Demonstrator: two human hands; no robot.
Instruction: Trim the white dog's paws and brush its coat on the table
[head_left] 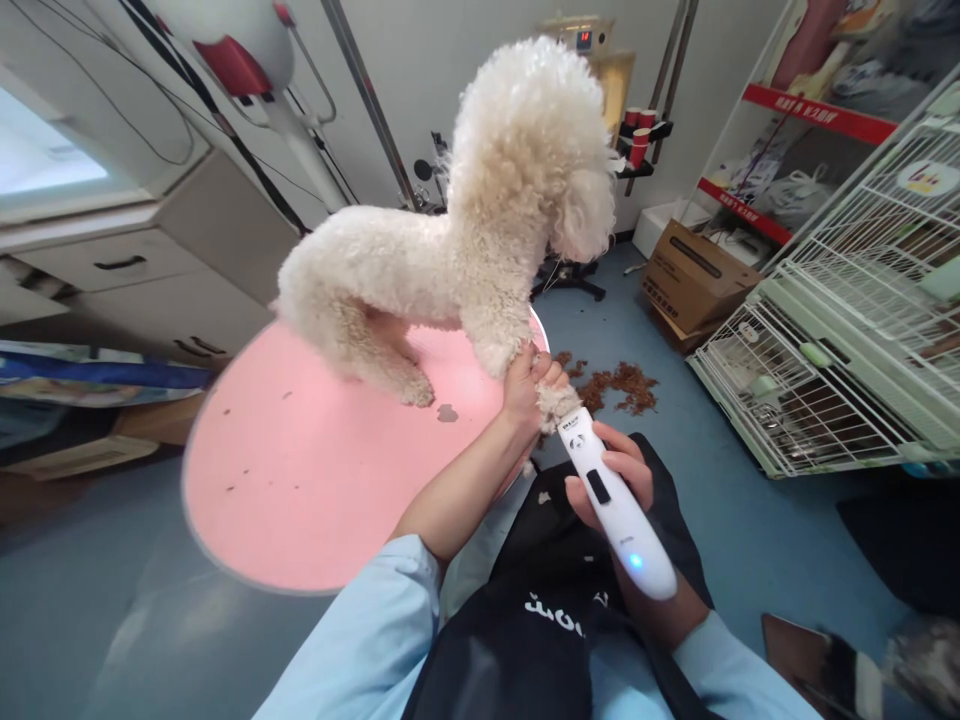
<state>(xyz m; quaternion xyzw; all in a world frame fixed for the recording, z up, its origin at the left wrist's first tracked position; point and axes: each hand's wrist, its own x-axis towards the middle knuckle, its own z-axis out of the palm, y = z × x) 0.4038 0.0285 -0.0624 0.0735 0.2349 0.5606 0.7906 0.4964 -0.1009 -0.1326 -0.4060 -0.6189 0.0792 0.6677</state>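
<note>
A cream, curly-haired dog [390,262] stands on a round pink table [322,480], its head turned to the right. My left hand [526,385] is closed around one of its front legs near the table's right edge, and the paw [559,402] sticks out past my fingers. In my right hand [626,470] is a white clipper [615,515] with a black switch and a lit blue light. The clipper's head end touches or nearly touches the paw; its blade is hidden by the fur.
Brown hair clumps [619,388] lie on the blue floor beyond the table. White wire cages [847,330] and a cardboard box [697,278] stand at the right. Cabinets [127,265] are at the left, with a large dryer [232,50] on an arm at the upper left.
</note>
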